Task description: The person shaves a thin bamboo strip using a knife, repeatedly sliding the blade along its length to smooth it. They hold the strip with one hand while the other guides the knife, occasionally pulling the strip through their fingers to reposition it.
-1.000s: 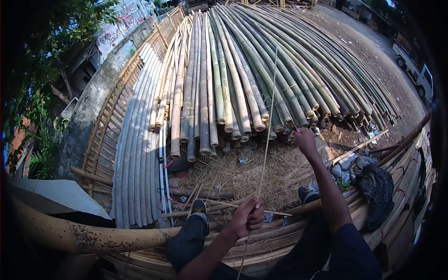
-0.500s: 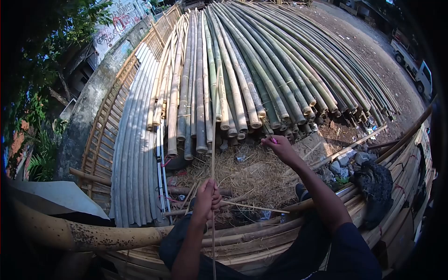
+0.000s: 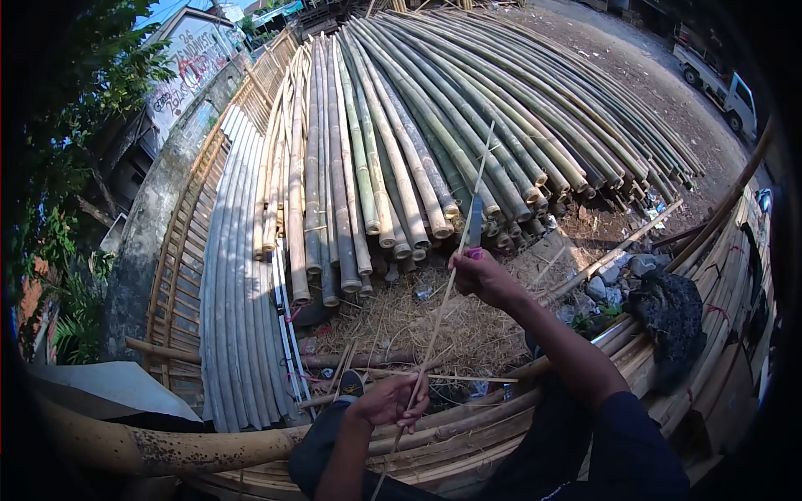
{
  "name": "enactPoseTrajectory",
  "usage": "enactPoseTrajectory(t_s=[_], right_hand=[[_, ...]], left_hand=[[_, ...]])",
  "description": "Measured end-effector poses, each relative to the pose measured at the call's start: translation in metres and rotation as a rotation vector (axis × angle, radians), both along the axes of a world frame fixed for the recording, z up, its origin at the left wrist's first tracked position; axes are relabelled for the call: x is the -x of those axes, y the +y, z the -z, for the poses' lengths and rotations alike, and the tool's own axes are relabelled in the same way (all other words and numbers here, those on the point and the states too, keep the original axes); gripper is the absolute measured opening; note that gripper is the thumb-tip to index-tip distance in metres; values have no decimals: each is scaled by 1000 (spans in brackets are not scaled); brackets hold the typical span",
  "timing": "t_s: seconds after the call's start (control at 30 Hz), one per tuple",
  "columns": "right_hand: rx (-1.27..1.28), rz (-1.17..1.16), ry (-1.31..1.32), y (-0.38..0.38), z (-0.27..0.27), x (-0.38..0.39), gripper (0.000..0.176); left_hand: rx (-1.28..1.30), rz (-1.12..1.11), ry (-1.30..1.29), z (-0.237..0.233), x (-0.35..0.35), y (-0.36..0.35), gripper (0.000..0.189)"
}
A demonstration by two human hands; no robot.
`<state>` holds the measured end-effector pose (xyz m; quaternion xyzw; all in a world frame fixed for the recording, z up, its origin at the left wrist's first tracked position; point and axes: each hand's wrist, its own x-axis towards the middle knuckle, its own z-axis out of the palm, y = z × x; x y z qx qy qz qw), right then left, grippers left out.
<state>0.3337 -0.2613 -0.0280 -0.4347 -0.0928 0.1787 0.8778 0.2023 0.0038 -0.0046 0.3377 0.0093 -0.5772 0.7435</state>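
A thin bamboo strip slants up and away from my lap, its far tip overlapping the stacked poles in this view. My left hand holds it low down, fingers loosely curled round it. Farther along, my right hand grips a knife by its pink handle. The knife's blade points away from me, close beside the strip. Below my hands, split bamboo lengths lie across by my legs.
A large stack of bamboo poles fans out ahead. Corrugated sheets and a bamboo fence stand left. A thick bamboo pole crosses at lower left. A dark cloth hangs at right, near stones; a truck stands beyond.
The strip has swung from upright to leaning right. My left hand has moved down and right, its grip looser. My right hand has come lower and nearer the strip, the knife blade now showing plainly.
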Motion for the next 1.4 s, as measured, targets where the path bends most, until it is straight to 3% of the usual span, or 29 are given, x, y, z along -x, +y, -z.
enactPoseTrajectory(t_s=[0.03, 0.1, 0.13, 0.2, 0.33, 0.4, 0.43, 0.57, 0.7, 0.8, 0.83, 0.87, 0.93, 1.07, 1.13, 1.2, 1.33, 1.4], right_hand=[[16, -29, 8, 4, 0, 3, 26], [56, -128, 37, 21, -4, 13, 27], [108, -176, 11, 30, -4, 21, 28], [344, -278, -64, 48, -13, 36, 33], [585, -264, -297, 50, 4, 33, 39], [1137, 42, -452, 40, 6, 25, 36], [1397, 88, -622, 38, 4, 24, 27], [1385, -78, -813, 55, 10, 36, 23], [1412, 18, -940, 60, 19, 36, 25], [1589, 188, -671, 31, 20, 2, 28], [1496, 290, -335, 22, 17, -5, 30], [1453, 326, -273, 7, 24, -15, 32], [1547, 462, -320, -8, 25, -23, 32], [1521, 356, -333, -2, -4, -10, 32], [1478, 5, -670, 16, -5, 5, 31], [1326, -106, -961, 33, 15, 15, 29], [1315, -204, -1065, 56, 6, 33, 26], [1445, -86, -1016, 51, 9, 27, 25]], left_hand=[[0, -1, -1, -5, 0, -6, 36], [-54, -273, -60, -10, -2, -16, 37], [-54, -276, -58, -5, -4, -15, 37], [258, -331, 200, 15, -13, -11, 34], [284, -441, 202, 27, -15, -10, 27], [251, -514, 161, 23, -18, -9, 24], [253, -517, 159, 23, -17, -9, 24], [201, -582, 192, 34, -2, -22, 26], [188, -612, 195, 35, 17, -37, 28], [185, -575, 226, 32, 33, -47, 29], [224, -522, 253, 32, 37, -50, 29], [262, -470, 280, 32, 39, -52, 29], [296, -468, 304, 31, 35, -50, 28], [189, -535, 175, 22, 16, -34, 27], [178, -562, 143, 18, 10, -34, 28], [20, -625, 26, 12, 10, -35, 27], [-129, -674, -91, 15, 20, -45, 26], [-203, -711, -107, 12, 22, -47, 26]])
